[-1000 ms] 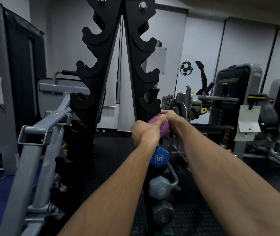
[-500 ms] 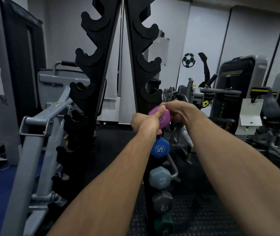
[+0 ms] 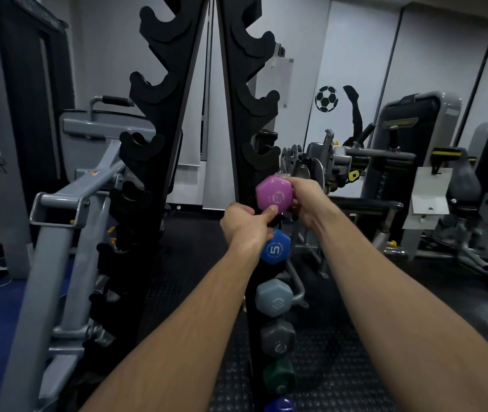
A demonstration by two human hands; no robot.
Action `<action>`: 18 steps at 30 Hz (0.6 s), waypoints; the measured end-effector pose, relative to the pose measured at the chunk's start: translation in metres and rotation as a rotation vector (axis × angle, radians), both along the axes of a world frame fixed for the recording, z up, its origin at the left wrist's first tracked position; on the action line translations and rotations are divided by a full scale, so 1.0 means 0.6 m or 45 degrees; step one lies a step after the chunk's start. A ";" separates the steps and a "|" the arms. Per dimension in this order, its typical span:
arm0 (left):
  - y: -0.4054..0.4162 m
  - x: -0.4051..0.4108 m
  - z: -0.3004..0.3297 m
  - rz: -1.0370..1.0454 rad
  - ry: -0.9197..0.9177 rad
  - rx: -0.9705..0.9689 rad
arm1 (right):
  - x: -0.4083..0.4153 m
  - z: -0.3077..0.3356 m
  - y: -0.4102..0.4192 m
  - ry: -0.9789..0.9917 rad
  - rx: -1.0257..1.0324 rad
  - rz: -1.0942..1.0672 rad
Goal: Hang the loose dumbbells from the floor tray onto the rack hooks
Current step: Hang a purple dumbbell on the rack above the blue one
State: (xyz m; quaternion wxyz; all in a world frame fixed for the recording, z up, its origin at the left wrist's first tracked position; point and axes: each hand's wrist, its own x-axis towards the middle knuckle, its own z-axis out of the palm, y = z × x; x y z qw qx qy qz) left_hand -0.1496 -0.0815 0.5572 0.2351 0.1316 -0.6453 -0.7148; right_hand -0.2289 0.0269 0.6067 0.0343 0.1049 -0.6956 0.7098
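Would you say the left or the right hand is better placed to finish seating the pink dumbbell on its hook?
Right, probably. The right hand wraps the pink dumbbell from the side, beside the rack upright. The left hand touches only its lower face with a thumb.

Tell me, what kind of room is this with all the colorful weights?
It looks like a gym. A tall black rack holds a column of colorful dumbbells, like the blue one marked 5. Gray exercise machines stand nearby, and a soccer ball sticker decorates the wall.
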 end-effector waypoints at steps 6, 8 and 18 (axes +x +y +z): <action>-0.009 0.033 -0.055 -0.100 0.173 0.122 | 0.078 -0.054 0.015 0.301 -0.068 -0.282; -0.017 0.048 -0.079 -0.107 0.193 0.140 | 0.119 -0.095 0.011 0.476 0.030 -0.473; -0.026 0.117 -0.342 -0.182 -0.109 0.108 | 0.257 -0.434 -0.036 0.429 0.131 -0.519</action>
